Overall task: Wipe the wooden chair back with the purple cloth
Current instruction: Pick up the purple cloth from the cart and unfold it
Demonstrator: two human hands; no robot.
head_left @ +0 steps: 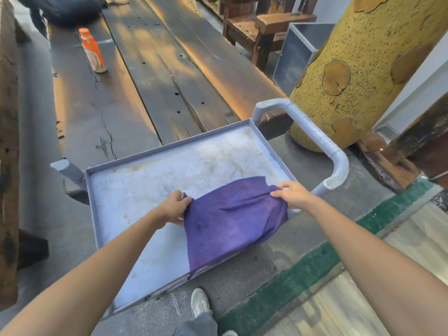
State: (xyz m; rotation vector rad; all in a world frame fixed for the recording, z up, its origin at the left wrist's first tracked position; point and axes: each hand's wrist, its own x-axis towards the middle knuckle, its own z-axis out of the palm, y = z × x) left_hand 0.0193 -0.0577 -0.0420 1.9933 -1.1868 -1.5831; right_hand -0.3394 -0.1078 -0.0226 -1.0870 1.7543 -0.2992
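Observation:
The purple cloth hangs spread between both hands, above the near right part of a grey cart tray. My left hand pinches the cloth's left top corner. My right hand pinches its right top corner. The cloth's lower edge droops over the tray's near rim. A wooden chair stands far off at the top right, well beyond my reach; only part of it shows.
The cart's grey handle arches on the right. A long dark wooden table lies ahead, with an orange bottle and a black backpack. A yellow fake tree trunk stands right. My shoe is below.

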